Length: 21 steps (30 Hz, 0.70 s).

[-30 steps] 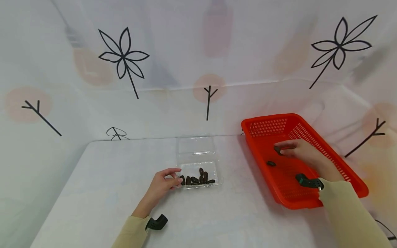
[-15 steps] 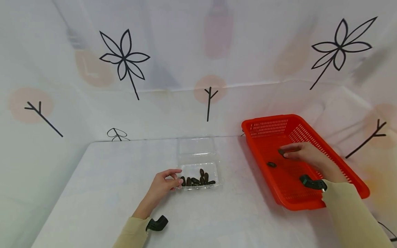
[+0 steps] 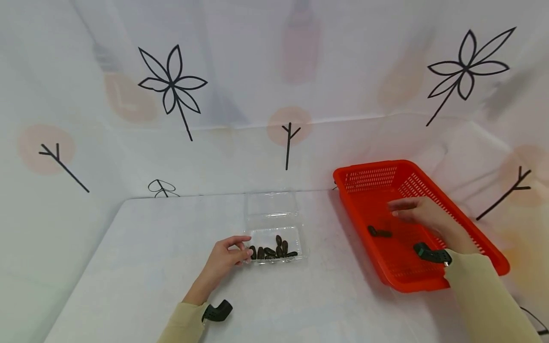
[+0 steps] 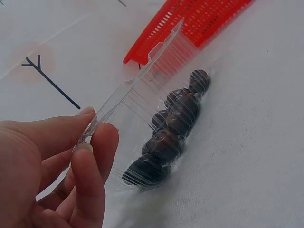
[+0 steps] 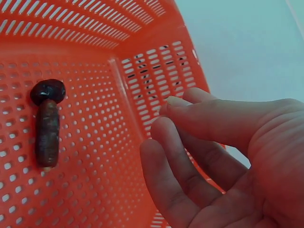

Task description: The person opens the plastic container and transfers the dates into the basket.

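Head view: right hand hangs over the red, rectangular, perforated plastic basket and holds nothing — half a second ago it has a piece at its fingertips. Two pieces now lie in the basket, up from one: a dark, glossy, rounded piece near the left wall and a brown, longish, cylinder-like piece next to it, slightly blurred. Reads as a release, so that piece is probably delivered. Left hand is at the left near corner of the clear plastic hinged container, lid open, on the white cloth-covered table. Dark brown oval pieces sit inside, mostly along the near side; they overlap, exact count unclear.

Left wrist view: thumb and fingers pinch the container's edge, likely steadying it; pieces show through the clear wall, none touched by the fingers.

Right wrist view: fingers loosely bent, tips slightly apart, nothing between them and the thumb. Both loose pieces touch on the basket floor — long one's end against the rounded one — clear of the hand.
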Motion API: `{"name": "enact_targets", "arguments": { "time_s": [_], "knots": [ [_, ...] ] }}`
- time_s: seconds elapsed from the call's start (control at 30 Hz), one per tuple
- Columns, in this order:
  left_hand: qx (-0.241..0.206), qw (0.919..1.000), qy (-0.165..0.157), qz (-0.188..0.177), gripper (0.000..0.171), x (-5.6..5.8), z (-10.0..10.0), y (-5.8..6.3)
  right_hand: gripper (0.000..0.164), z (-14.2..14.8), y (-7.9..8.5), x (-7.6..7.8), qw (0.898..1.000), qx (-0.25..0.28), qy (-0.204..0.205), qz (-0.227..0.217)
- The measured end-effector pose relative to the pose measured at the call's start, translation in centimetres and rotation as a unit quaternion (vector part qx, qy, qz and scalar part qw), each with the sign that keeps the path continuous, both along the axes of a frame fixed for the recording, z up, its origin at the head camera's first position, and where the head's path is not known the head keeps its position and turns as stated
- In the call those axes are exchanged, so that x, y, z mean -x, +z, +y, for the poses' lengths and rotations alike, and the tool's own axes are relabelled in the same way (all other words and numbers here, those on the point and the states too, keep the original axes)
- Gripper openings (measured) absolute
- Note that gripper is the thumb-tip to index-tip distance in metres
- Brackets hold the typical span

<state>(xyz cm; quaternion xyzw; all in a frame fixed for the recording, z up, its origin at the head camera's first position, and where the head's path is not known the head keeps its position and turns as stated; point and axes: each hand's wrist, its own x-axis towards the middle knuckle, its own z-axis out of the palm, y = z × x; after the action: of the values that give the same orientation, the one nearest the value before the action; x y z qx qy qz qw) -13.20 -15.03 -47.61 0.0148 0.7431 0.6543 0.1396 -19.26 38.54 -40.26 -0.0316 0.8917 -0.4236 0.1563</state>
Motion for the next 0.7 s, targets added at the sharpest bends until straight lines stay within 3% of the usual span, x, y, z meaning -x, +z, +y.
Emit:
{"name": "enact_targets", "arguments": {
  "time_s": [0.2,0.37,0.43,0.6,0.7],
  "knots": [
    [0.001,1.0000,0.000,0.007,0.042,-1.0,0.5,2.1,0.055,-0.1,0.4,-0.4,1.000,-0.002,0.000,0.013],
    [-0.002,1.0000,0.005,0.005,0.042,-1.2,0.5,2.3,0.051,-1.0,1.3,-1.0,0.999,-0.013,0.003,0.032],
    [-0.001,1.0000,0.005,0.001,0.042,-1.1,0.5,2.1,0.051,-1.5,1.6,-1.1,0.999,-0.017,0.002,0.037],
    [0.001,0.9999,0.012,0.002,0.042,-0.3,0.0,0.1,0.051,-3.0,2.5,-1.4,0.998,-0.026,-0.004,0.055],
    [0.001,0.9999,0.010,0.004,0.043,0.1,0.0,-0.8,0.048,-4.1,3.2,-1.7,0.995,-0.040,0.001,0.087]
  ]
}}
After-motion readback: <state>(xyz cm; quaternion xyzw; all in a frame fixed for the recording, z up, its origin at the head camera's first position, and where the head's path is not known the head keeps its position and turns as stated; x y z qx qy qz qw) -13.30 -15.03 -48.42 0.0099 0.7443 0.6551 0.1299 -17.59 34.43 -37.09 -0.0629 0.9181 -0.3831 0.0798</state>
